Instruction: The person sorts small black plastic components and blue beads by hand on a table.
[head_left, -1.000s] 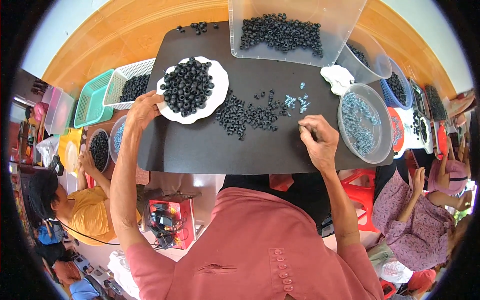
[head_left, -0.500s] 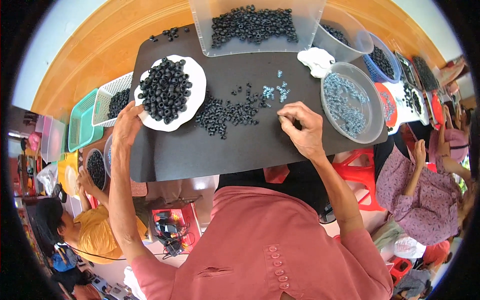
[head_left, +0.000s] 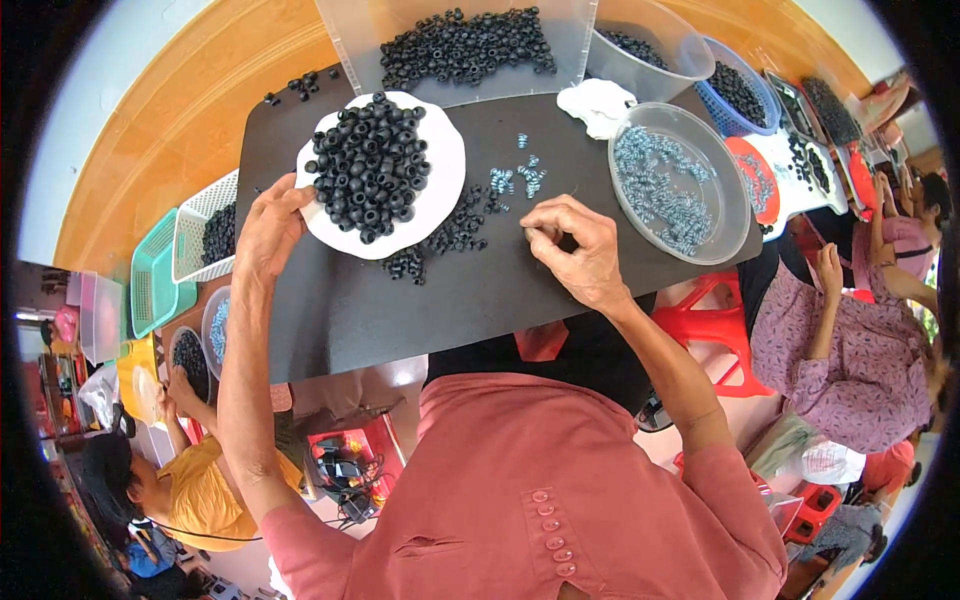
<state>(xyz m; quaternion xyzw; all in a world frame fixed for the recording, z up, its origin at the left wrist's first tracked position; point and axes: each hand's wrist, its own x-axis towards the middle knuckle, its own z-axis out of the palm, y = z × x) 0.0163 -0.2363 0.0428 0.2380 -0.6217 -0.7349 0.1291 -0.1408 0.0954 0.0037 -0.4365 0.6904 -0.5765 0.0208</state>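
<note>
My left hand (head_left: 268, 228) grips the left rim of a white scalloped plate (head_left: 448, 150) heaped with round black hollow pieces (head_left: 370, 170). The plate appears raised above the dark table and hides part of a pile of smaller black pieces (head_left: 455, 235). My right hand (head_left: 575, 250) hovers over the table to the right of that pile, thumb and fingertips pinched together; whatever is between them cannot be made out. Just beyond it lie several small bluish metal springs (head_left: 530, 178). A round clear tub (head_left: 740, 215) to the right contains many more springs.
A clear bin (head_left: 350, 50) of black pieces stands at the table's far edge, beside a clear bowl (head_left: 690, 60) and a white cloth (head_left: 597, 108). Green and white baskets (head_left: 150, 285) sit at left. Co-workers sit left, in yellow (head_left: 205, 500), and right, in purple (head_left: 840, 350).
The plate in my left hand has moved right and now covers part of the small black pile. The whole view has shifted slightly. My right hand keeps its pinched shape.
</note>
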